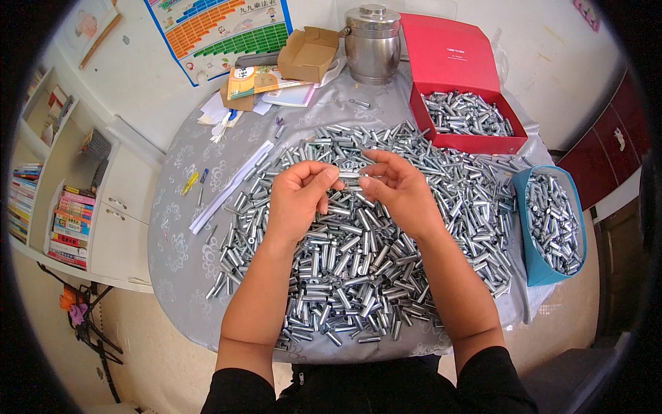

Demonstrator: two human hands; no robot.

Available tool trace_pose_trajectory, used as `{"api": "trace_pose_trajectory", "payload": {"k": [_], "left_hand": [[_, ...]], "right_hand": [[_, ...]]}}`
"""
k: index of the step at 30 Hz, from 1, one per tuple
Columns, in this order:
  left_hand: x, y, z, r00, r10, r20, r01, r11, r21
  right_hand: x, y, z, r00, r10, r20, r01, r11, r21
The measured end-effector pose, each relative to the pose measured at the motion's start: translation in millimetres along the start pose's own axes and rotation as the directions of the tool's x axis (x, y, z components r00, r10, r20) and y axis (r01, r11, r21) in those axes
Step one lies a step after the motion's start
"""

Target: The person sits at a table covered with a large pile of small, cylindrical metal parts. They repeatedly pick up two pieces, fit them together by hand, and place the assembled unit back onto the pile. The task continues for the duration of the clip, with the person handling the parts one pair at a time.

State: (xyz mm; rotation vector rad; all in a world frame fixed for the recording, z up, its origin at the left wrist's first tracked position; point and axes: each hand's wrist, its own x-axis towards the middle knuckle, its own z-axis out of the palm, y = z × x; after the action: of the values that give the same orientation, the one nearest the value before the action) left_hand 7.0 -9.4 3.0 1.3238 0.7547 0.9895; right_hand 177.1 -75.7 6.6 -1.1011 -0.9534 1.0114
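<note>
A wide heap of shiny metal sleeves and bolts (358, 276) covers much of the table. Over its far middle, my left hand (300, 196) and my right hand (407, 196) come close together. Between their fingertips lies a small silvery anchor bolt (351, 175), roughly level. The left thumb and forefinger pinch one end of it; the right thumb and fingers close on the other. Fingers cover part of the piece, so its exact make is hard to see.
An open red box (476, 143) and a blue container (540, 265) on the right hold similar metal pieces. Farther back stand a steel pot (372, 48) and a small cardboard box (308, 55). A folded white paper strip (231, 188) lies left of the heap.
</note>
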Motion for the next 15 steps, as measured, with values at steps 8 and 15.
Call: {"api": "trace_pose_trajectory", "payload": {"k": [8,15], "left_hand": [[-1,2,3,1.0,0.006,-0.001,-0.006,1.0,-0.002],[-2,2,3,1.0,-0.019,-0.018,0.018,1.0,-0.021]], "right_hand": [[5,11,-12,0.998,-0.027,0.049,0.03,0.997,-0.066],[2,0,-9,0.977,0.177,0.118,-0.161,0.977,-0.14]]}}
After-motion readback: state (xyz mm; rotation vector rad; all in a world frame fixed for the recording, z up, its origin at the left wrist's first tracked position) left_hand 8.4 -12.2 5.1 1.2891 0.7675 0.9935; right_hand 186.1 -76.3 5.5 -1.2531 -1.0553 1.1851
